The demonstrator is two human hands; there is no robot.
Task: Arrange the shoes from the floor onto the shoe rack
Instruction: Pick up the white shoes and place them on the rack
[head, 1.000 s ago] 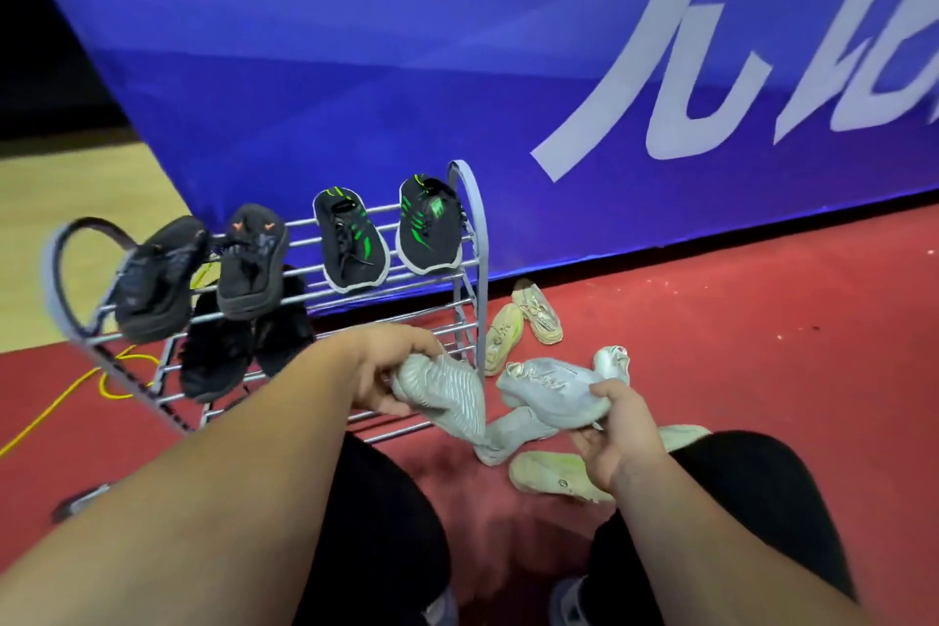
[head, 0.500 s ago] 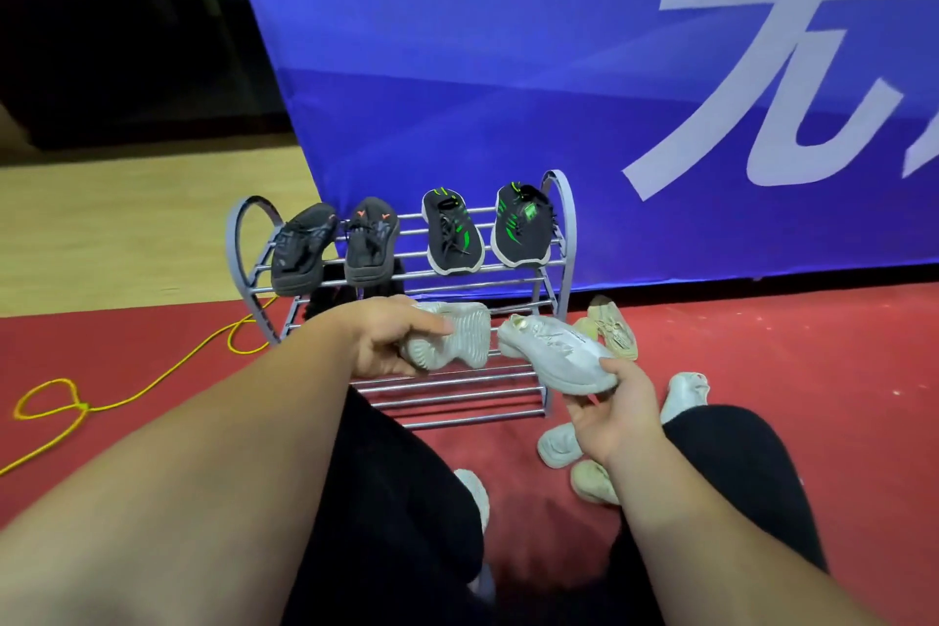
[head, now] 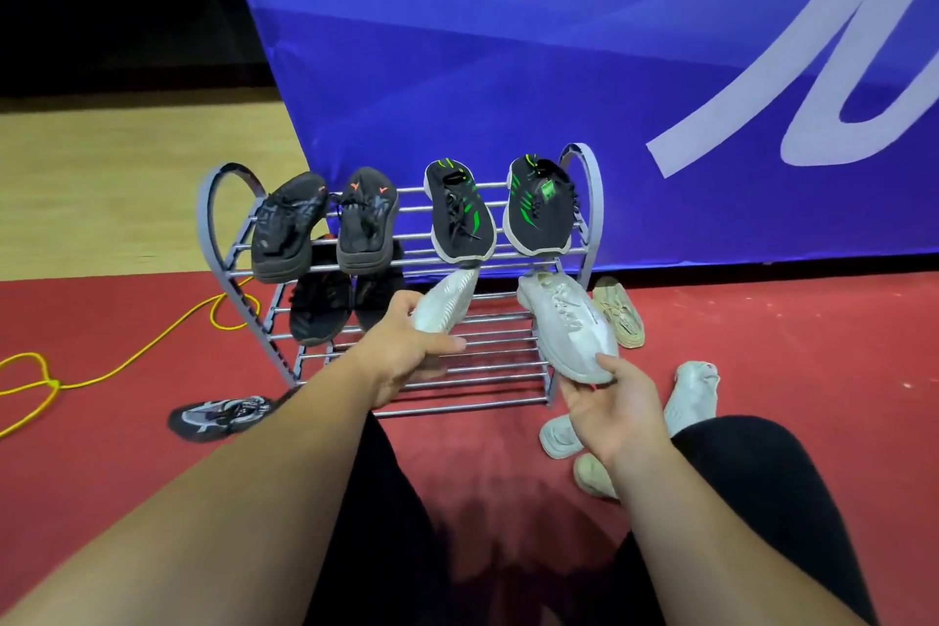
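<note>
A grey metal shoe rack [head: 589, 198] stands on the red floor before a blue banner. Its top shelf carries two black-orange shoes [head: 325, 224] and two black-green shoes [head: 500, 211]; dark shoes [head: 320, 308] sit on the middle shelf at the left. My left hand [head: 401, 351] grips a white shoe [head: 447, 300], sole up, toe under the top shelf. My right hand [head: 607, 404] holds the heel of a second white shoe [head: 566, 323], whose toe reaches into the middle shelf on the right.
On the floor right of the rack lie a beige shoe [head: 620, 310], a white shoe [head: 693, 394] and two pale shoes [head: 561, 437] beside my right knee. A black-white shoe [head: 221, 414] lies left of the rack, and a yellow cord [head: 127, 361] loops further left.
Both hands have carried the white shoes up and forward from the floor pile to the rack's middle shelf. The view has swung left and closer to the rack.
</note>
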